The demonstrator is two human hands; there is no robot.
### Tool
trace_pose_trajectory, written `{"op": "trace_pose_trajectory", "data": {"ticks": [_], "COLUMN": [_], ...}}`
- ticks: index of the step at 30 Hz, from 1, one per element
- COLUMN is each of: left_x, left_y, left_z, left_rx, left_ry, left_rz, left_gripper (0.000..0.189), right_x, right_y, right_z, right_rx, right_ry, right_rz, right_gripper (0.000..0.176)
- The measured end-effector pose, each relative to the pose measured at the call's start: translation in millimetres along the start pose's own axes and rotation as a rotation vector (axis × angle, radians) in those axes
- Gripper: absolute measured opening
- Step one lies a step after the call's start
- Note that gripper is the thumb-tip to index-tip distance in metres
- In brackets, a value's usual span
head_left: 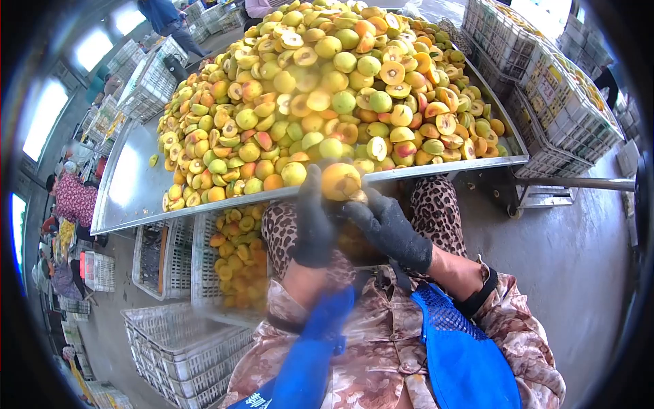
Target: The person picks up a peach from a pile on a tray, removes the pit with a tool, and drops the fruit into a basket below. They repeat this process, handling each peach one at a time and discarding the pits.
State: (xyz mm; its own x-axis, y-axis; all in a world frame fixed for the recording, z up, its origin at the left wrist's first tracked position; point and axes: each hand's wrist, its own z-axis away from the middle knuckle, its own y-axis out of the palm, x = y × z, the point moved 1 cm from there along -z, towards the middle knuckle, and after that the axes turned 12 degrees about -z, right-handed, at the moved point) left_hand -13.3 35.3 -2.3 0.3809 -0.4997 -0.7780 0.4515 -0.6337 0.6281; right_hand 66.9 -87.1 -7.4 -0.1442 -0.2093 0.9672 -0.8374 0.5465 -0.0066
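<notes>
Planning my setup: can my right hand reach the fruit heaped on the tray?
Likely yes: your right hand is near the tray, with apparently only its rim before the heaped fruit, though that hand is at the held fruit.

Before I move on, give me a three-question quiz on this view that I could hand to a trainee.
1. Fill the gap: the metal tray carries a heap of ____.
2. True or false: the left hand is bare.
3. Multiple choice: where does the orange-yellow piece appear? A) inside a crate; B) between the left hand and the right hand; C) on the floor.

Key:
1. Fruit, much of it cut open.
2. False; it wears a dark glove.
3. B.
</notes>
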Motion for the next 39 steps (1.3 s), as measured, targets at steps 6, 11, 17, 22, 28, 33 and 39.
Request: {"op": "trace_pose_trajectory", "data": {"ticks": [6, 11, 17, 22, 28, 33, 39], "left_x": [2.6, 3.4, -2.4, -6.3, -4.2, 12.8, -10.1], "left_y": [20.3, 22.2, 41.2, 47.3, 44.1, 36.4, 54.3], "left_z": [3.6, 5.5, 11.8, 14.1, 30.2, 28.4, 39.6], "left_rx": [-0.036, -0.13, -0.212, -0.197, -0.099, -0.25, 0.052], "left_ry": [0.021, 0.223, 0.225, 0.274, 0.145, 0.318, 0.145], "left_rz": [-0.066, -0.367, -0.332, -0.319, -0.413, -0.533, -0.301], "left_gripper": [0.034, 0.033, 0.042, 0.046, 0.039, 0.036, 0.038], "right_x": [20.5, 4.1, -3.8, 8.8, 0.2, -7.9, -2.3], "right_y": [-9.4, -0.9, -3.1, -13.0, -35.7, -21.7, -21.3], "right_z": [11.1, 32.4, 21.8, 12.3, 16.7, 33.3, 51.8], "right_rx": [-0.059, 0.055, 0.044, 0.12, 0.227, 0.275, 0.433], "right_ry": [0.123, 0.079, -0.048, -0.042, 0.014, 0.249, 0.546], "right_rz": [-0.053, -0.068, -0.038, -0.006, 0.322, -0.297, -0.644], "right_gripper": [0.043, 0.034, 0.035, 0.04, 0.05, 0.048, 0.044]}}
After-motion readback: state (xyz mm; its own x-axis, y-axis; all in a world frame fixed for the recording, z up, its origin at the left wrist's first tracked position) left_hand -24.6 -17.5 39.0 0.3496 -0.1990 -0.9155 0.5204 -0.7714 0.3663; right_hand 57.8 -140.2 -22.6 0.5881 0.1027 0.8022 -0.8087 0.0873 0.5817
